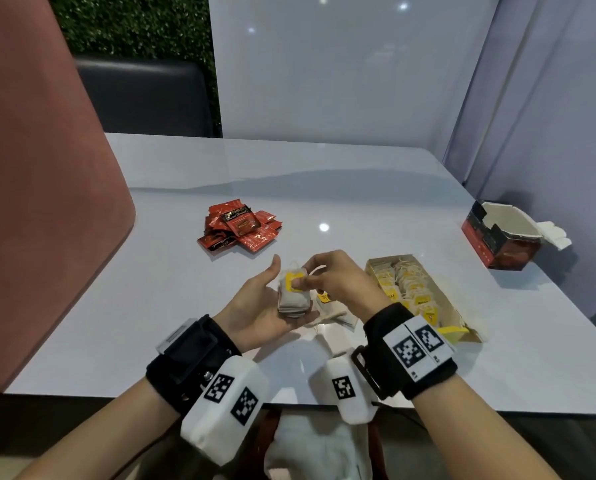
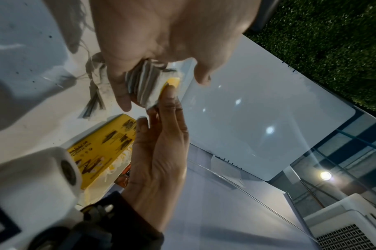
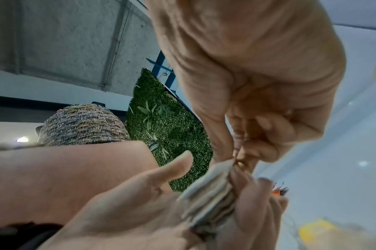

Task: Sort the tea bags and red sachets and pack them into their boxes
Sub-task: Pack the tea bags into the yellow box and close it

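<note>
My left hand [image 1: 260, 301] cups a stack of tea bags [image 1: 292, 299] over the near middle of the table, fingers curled under it and thumb up. My right hand [image 1: 324, 277] pinches the yellow tag of the top bag. The left wrist view shows the stack [image 2: 145, 84] edge-on with a right fingertip [image 2: 170, 94] on the tag. In the right wrist view, the right hand [image 3: 257, 101] pinches the stack's [image 3: 208, 191] top edge. An open yellow box [image 1: 416, 294] of tea bags lies to the right. A pile of red sachets [image 1: 239, 226] lies further back on the left. An open red-and-black box [image 1: 499, 237] stands far right.
Loose tea bags [image 1: 336, 311] lie on the grey table [image 1: 358, 202] under my right hand. A pink partition [image 1: 47, 168] borders the table's left side. A dark chair back [image 1: 140, 95] stands behind. Torn white card [image 1: 552, 233] lies beside the red-and-black box.
</note>
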Demonstrator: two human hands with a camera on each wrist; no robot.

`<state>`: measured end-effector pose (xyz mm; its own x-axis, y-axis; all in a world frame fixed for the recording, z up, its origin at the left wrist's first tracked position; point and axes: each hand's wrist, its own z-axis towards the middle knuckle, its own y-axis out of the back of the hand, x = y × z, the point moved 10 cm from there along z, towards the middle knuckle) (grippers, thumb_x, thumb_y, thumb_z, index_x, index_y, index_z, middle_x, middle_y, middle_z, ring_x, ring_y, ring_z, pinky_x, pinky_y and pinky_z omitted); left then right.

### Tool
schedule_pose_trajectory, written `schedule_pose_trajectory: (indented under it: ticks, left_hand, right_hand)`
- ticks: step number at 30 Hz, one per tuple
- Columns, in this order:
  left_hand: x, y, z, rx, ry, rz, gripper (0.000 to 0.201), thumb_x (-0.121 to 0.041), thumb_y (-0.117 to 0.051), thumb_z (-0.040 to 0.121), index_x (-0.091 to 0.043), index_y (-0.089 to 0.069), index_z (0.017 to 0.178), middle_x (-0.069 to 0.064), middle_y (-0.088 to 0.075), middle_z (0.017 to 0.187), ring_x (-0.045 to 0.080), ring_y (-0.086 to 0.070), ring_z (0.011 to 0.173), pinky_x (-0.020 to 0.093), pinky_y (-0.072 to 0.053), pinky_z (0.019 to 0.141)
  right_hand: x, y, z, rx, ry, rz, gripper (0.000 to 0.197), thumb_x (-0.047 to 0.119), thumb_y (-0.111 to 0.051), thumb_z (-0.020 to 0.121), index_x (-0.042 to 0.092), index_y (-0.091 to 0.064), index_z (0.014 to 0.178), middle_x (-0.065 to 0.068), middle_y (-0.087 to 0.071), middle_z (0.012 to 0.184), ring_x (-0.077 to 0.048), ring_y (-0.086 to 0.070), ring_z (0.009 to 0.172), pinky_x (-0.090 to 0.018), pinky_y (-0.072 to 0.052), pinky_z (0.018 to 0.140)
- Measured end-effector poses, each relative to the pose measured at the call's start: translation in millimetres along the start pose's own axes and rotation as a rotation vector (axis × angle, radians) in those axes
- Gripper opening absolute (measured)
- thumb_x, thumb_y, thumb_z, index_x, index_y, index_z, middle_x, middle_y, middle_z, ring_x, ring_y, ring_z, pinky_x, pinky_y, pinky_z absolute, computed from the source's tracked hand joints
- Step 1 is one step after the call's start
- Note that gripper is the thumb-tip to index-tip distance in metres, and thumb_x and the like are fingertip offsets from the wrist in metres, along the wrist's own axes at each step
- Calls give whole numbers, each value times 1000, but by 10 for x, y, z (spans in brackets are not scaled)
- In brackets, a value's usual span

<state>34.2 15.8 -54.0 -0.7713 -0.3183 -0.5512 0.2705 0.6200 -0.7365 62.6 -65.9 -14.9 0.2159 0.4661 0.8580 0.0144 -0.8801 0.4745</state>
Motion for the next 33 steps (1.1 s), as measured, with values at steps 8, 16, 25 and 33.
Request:
schedule_pose_trajectory:
  ticks: [8, 16, 25, 33]
  left_hand:
    - [-27, 20, -6, -22, -89, 455, 24, 16, -38, 88, 5, -56, 100, 11, -58, 84, 16, -62, 80, 26, -57, 81]
    - [-103, -399, 2, -23, -108, 1113, 102, -6, -51, 92, -22, 41, 133, 6, -46, 140, 13, -55, 115, 14, -46, 88]
    - [-82, -1086, 385, 9, -399, 1646, 77, -13, -61, 87, -14, -12, 147, 8, -57, 122, 22, -58, 107, 33, -47, 95]
    - [516, -1053, 397, 83, -496, 1937, 30, -15, -57, 91, -13, -58, 121, 8, -48, 123, 25, -54, 107, 32, -44, 90]
  right_hand:
    - [78, -36, -104, 70, 114, -214, 49, 26, -69, 83, 21, -47, 126, -4, -54, 117, -15, -53, 94, -21, -41, 74]
    - [270, 254, -341, 87, 280, -326, 38, 9, -72, 77, 22, -61, 111, -2, -63, 98, -18, -67, 76, -18, -52, 61]
    - [123, 1292, -713, -253, 353, -518, 25, -2, -72, 66, 14, -65, 84, -3, -69, 69, -11, -59, 65, -8, -43, 57]
    - [-600, 1213, -793, -175, 254, -724, 25, 4, -71, 76, 20, -62, 93, 8, -63, 90, -18, -63, 85, -30, -52, 74]
